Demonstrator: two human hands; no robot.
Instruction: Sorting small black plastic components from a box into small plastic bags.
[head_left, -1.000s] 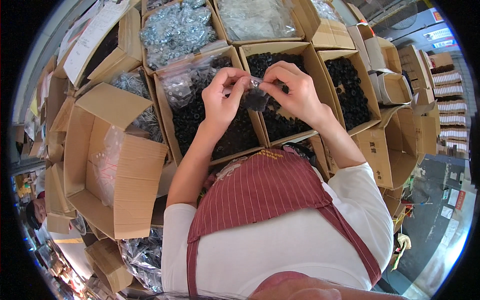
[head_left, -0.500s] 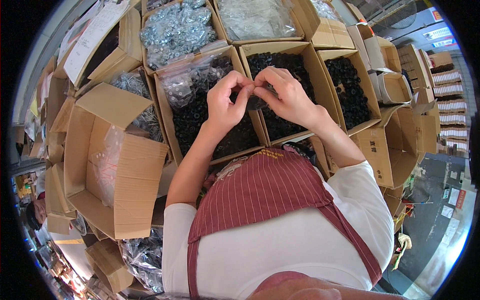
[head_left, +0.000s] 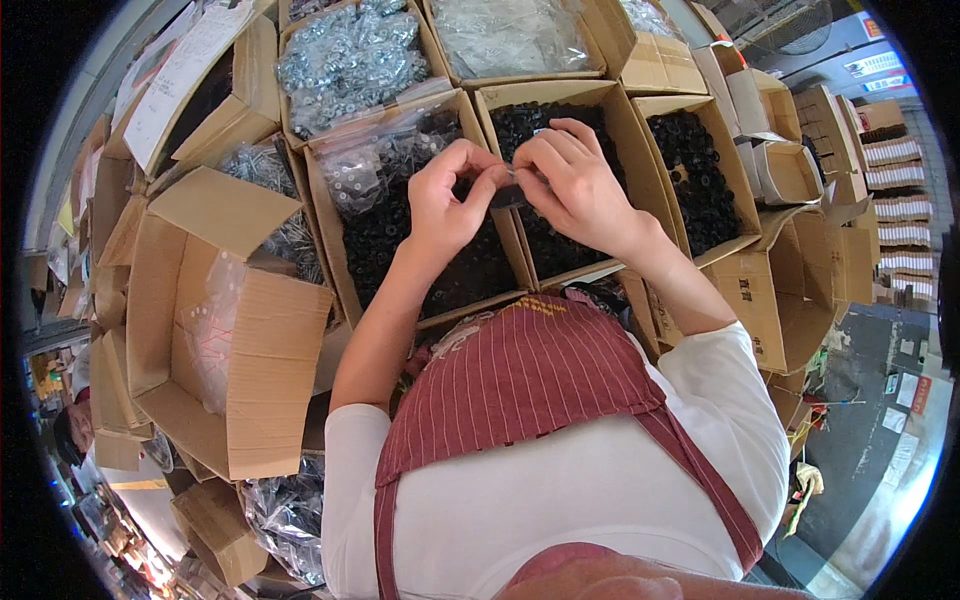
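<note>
Pretty packed workshop corner here, cardboard everywhere: stacked goods off to the right, a fan in the top right, grey floor showing lower down on that side. Right in front of the person there's a row of three open boxes of little black parts, so a left box, a middle box and a right box. The left one also has a clear bag of small pale rings lying on top of its black bits. Behind those sit a heap of shiny metal pieces in plastic and a box of clear plastic bags. The action's in the middle: a small plastic bag with something dark in it, held up over the wall between the left and middle boxes. The left hand has its grip pinched on the bag's upper edge, thumb against finger, and the right hand is pinching it too from the other side, fingertips just beside the left ones. Can't really make out what's inside, fingers cover part of it. Person's in a maroon striped apron over a white shirt. Over on the left, a big open carton has clear plastic with red lines inside.
</note>
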